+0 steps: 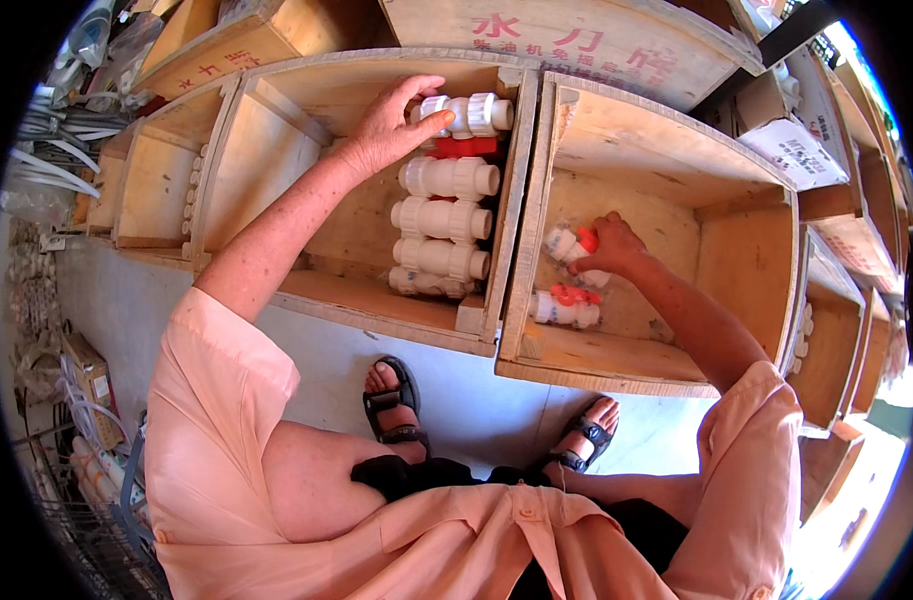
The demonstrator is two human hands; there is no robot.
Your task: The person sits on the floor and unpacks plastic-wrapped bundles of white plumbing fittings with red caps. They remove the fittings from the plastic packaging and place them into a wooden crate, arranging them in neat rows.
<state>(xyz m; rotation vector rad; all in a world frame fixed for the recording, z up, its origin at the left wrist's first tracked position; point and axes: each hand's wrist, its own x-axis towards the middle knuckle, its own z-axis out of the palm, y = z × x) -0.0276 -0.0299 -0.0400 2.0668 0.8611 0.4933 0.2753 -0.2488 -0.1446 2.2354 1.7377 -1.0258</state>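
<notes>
In the left of two wooden crates, my left hand (387, 127) has thumb and fingers around a white plastic union ball valve (473, 114) with a red handle beneath it. Several similar white valves (447, 219) lie in a row below it, along the right wall of that crate (404, 322). Over in the right crate (674, 187), my right hand (618, 246) grips a smaller white valve with a red handle (565, 241), wrapped in clear plastic. Another small wrapped valve (565, 307) lies just below, by the crate's left wall.
Another wooden crate (160, 176) with white fittings stands at the left, and more (824, 330) at the right. Behind, a wooden box (569, 37) bears red writing. A white carton (794, 150) sits back right. My sandalled feet (393, 397) stand on the floor before the crates.
</notes>
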